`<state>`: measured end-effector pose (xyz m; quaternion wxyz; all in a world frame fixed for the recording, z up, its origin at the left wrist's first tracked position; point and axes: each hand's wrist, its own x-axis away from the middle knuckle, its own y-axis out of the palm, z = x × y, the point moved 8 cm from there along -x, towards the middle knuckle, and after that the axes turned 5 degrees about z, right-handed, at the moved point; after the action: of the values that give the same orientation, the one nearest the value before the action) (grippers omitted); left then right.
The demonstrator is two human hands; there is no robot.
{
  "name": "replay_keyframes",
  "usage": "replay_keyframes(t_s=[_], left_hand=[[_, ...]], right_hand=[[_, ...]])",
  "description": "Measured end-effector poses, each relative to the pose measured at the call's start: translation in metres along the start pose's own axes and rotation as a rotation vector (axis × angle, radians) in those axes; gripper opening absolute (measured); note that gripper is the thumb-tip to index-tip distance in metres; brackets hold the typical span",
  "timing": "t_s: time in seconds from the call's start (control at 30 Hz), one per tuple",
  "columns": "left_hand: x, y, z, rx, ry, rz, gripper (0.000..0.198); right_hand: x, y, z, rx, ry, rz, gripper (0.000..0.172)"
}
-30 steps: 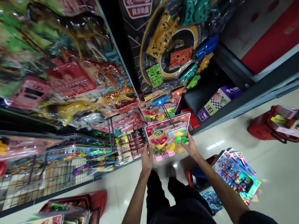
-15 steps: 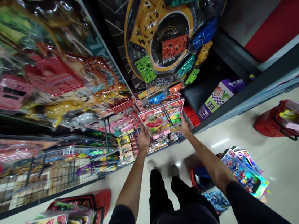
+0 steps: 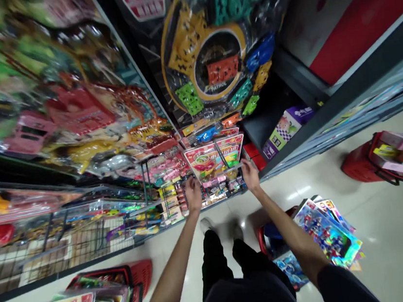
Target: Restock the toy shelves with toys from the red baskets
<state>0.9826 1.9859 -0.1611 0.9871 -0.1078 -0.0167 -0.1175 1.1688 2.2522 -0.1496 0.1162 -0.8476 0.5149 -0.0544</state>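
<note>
A flat, clear-fronted toy pack [image 3: 206, 164] with a red and white printed card hangs on a metal shelf hook among other hanging packs. It shows colourful toy-food shapes. My left hand [image 3: 193, 195] is just beside its lower left edge, fingers loosely bent and a little apart. At the lower right corner is my right hand [image 3: 250, 176], thumb and fingers spread close to the pack's edge. Neither hand looks closed on the card, though light contact at the right corner cannot be ruled out.
Big animal packs [image 3: 82, 111] hang upper left, beside a round toy-car pack [image 3: 220, 65]. A purple box [image 3: 283, 133] lies on the shelf. Red baskets of packs stand on the floor at left [image 3: 142, 281] and right [image 3: 359, 163]; shiny packs [image 3: 325, 233] sit by my legs.
Both hands have loosened from the sides of the toy pack and moved slightly outward. The pack hangs more upright on the hook, and the view has shifted slightly.
</note>
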Motion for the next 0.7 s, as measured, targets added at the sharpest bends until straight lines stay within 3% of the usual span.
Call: replay_keyframes(t_s=[0.07, 0.17, 0.27, 0.33, 0.43, 0.7], left_hand=[[0.035, -0.002, 0.019, 0.132, -0.054, -0.037, 0.050], [0.072, 0.008, 0.064, 0.279, -0.036, -0.130, 0.054], [0.081, 0.020, 0.107, 0.324, -0.009, -0.171, 0.060], [0.080, 0.024, 0.123, 0.293, -0.012, -0.170, 0.060], [0.078, 0.028, 0.131, 0.267, -0.023, -0.175, 0.056], [0.082, 0.038, 0.121, 0.272, -0.054, -0.186, 0.047]], right_hand=[[0.023, -0.012, -0.023, -0.170, 0.005, 0.007, 0.055], [0.045, -0.022, -0.061, -0.432, 0.009, -0.045, 0.050], [0.050, -0.028, -0.090, -0.431, 0.017, -0.098, 0.053], [0.052, -0.031, -0.102, -0.387, 0.033, -0.114, 0.051], [0.056, -0.036, -0.112, -0.383, 0.045, -0.133, 0.050], [0.060, -0.042, -0.110, -0.390, 0.068, -0.150, 0.056]])
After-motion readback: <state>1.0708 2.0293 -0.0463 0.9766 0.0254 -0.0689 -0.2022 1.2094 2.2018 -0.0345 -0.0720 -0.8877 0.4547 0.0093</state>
